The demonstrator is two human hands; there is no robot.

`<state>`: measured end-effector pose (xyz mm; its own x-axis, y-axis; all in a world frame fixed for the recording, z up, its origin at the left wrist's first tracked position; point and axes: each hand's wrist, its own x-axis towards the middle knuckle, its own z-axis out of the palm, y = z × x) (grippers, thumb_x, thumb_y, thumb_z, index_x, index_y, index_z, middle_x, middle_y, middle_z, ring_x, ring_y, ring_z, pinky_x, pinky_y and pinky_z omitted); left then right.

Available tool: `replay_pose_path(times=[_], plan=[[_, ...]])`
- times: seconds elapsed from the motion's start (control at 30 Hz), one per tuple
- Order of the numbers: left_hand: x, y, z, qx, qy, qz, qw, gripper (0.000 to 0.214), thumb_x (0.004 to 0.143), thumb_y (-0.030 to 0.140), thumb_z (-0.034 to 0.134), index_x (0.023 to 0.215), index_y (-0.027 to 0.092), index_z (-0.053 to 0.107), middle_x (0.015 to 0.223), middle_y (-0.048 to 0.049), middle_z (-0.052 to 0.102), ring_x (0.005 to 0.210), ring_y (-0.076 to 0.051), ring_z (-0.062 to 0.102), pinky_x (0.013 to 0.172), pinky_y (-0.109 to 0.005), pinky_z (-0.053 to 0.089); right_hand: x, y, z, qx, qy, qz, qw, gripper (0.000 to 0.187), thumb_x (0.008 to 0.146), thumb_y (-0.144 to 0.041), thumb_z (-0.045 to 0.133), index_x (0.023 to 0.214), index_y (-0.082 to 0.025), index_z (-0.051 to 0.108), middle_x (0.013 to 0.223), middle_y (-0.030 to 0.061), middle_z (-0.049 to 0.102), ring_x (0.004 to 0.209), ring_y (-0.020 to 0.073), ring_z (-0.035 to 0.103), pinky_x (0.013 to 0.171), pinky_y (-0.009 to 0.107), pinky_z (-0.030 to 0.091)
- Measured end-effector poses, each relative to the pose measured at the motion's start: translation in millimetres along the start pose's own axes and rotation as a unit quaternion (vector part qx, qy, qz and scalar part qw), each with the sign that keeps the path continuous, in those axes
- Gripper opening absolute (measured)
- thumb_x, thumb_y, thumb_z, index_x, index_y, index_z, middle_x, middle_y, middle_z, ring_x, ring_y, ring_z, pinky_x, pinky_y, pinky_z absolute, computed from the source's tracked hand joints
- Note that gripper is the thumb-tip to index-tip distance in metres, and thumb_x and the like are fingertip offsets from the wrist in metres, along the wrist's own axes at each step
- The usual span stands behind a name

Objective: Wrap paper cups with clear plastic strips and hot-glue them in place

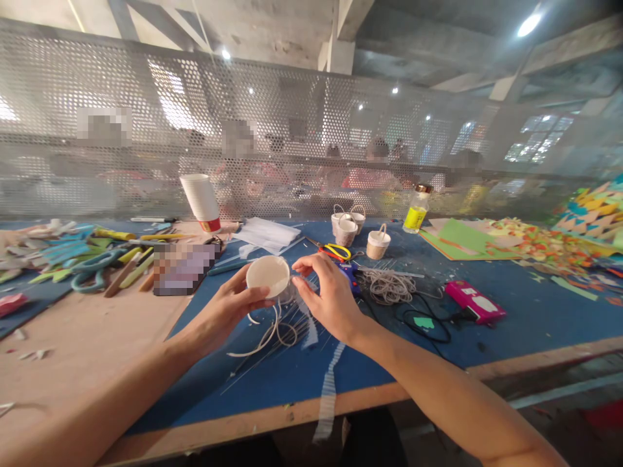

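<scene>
A short white paper cup [267, 277] is tilted with its round opening toward me. My left hand [238, 292] grips it from the left, thumb across the near rim. At the cup's right edge is my right hand [328, 295], its fingers bent and thumb and forefinger slightly apart. Whether those fingertips touch the cup is hard to tell. Below the hands, white cord pieces [272, 334] curl on the blue mat [195, 383]. A pale ribbed strip [328, 389] hangs over the table's front edge. Little handled cups [345, 231] stand behind, with another small basket-like cup [378, 244] to their right.
Yellow-handled pliers [338, 251], a blue glue gun [349, 275], a cord bundle [389, 285] and a magenta box [476, 301] lie right. A bottle [417, 211] and stacked cups [200, 201] stand behind. Left are a phone [185, 269] and scissors [92, 272]. A perforated screen [292, 104] borders the back.
</scene>
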<state>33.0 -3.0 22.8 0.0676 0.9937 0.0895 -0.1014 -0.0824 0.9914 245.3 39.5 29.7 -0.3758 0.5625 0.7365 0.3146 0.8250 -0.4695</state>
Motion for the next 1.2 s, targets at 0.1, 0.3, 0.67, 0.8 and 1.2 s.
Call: replay_pose_path(times=[0.1,0.3,0.67,0.8,1.2], plan=[[0.6,-0.9,0.0,-0.008,0.017,0.002,1.0,0.046,0.082,0.034,0.076,0.126,0.027,0.066,0.13,-0.0076,0.067,0.118,-0.029,0.062,0.086,-0.034,0.058,-2.1,-5.5,-3.4,-0.088,-0.017,-0.088,0.992,0.016,0.101,-0.025,0.054,0.114,-0.023,0.063,0.106,0.0074,0.063,0.103,0.0206,0.06,0.095,0.037,0.047],[-0.6,0.7,3.1,0.002,-0.001,0.008,1.0,0.045,0.082,0.036,0.076,0.125,0.025,0.066,0.126,-0.0087,0.069,0.116,-0.029,0.064,0.089,-0.037,0.058,-5.0,-11.8,-3.2,-0.177,-0.082,-0.147,0.97,0.023,0.102,-0.037,0.054,0.114,-0.023,0.068,0.097,0.0058,0.063,0.092,0.0196,0.058,0.084,0.036,0.044],[0.1,-0.8,-3.7,0.082,-0.029,0.028,0.996,0.068,0.074,0.034,0.084,0.137,0.03,0.057,0.126,-0.0071,0.069,0.115,-0.031,0.064,0.091,-0.042,0.055,-2.6,-10.8,-5.3,-0.169,-0.068,-0.141,0.973,0.022,0.104,-0.034,0.052,0.099,-0.02,0.069,0.091,0.0043,0.063,0.086,0.0175,0.056,0.081,0.034,0.041],[1.5,-1.6,-4.4,0.101,-0.034,0.036,0.994,0.06,0.076,0.034,0.082,0.131,0.027,0.059,0.122,-0.0063,0.07,0.115,-0.03,0.064,0.091,-0.039,0.055,-2.3,-10.8,-5.1,-0.161,-0.071,-0.137,0.975,0.022,0.104,-0.034,0.052,0.099,-0.02,0.068,0.092,0.0042,0.064,0.088,0.0175,0.057,0.081,0.034,0.041],[3.1,-6.3,-7.8,0.121,-0.031,0.081,0.989,0.06,0.074,0.034,0.084,0.127,0.022,0.059,0.112,-0.0053,0.071,0.101,-0.024,0.067,0.083,-0.032,0.055,-3.7,-8.5,-2.7,-0.122,-0.051,-0.145,0.981,0.018,0.103,-0.034,0.055,0.099,-0.021,0.067,0.092,0.0032,0.062,0.089,0.0166,0.059,0.081,0.033,0.042]])
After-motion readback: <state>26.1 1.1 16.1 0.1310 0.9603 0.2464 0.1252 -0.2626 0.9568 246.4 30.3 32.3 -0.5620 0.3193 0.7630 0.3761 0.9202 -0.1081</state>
